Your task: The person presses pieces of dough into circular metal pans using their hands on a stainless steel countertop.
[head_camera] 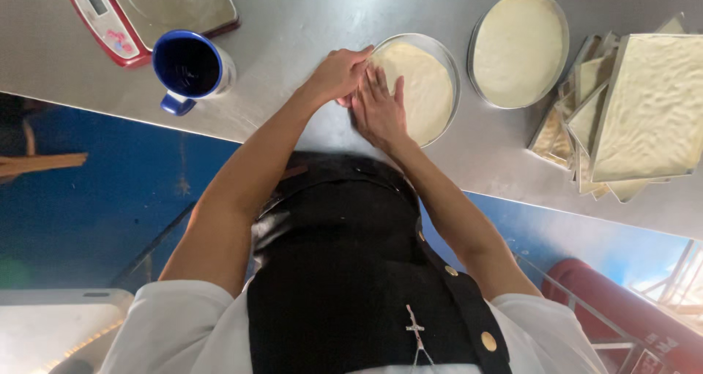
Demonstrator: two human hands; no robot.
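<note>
- Here, the left hand (338, 74) sits at the near-left rim of a round metal pan (448, 65). Its fingers are bent and held close together, with the tips on the edge of the pale dough (425, 88) that fills the pan. Whether it pinches the rim or only presses on it cannot be told.
- The right hand (378, 110) lies flat just beside the left one. Its fingers are stretched out and slightly spread, resting on the near-left part of the dough, and it grips nothing. The two hands touch, or nearly touch, at the pan's edge.
- The pan stands on a steel surface (307, 23), close to its near edge and straight in front of the person's body. The dough inside is spread in a smooth, flat sheet.
- A second round pan (520, 48), also lined with pale dough, stands just to the right of the first and a little farther back. The two are apart.
- Farther right lies a loose stack of rectangular trays (644, 110). The top one is covered with dough, and the corners of the others stick out beneath it at odd angles.
- A blue mug (192, 68) with a dark inside stands to the left, well apart from the hands, with its handle turned toward the near edge.
- Behind the mug is a red kitchen scale (146, 12) with a metal plate, partly cut off by the frame.
- The person wears a dark apron over a white short-sleeved top.
</note>
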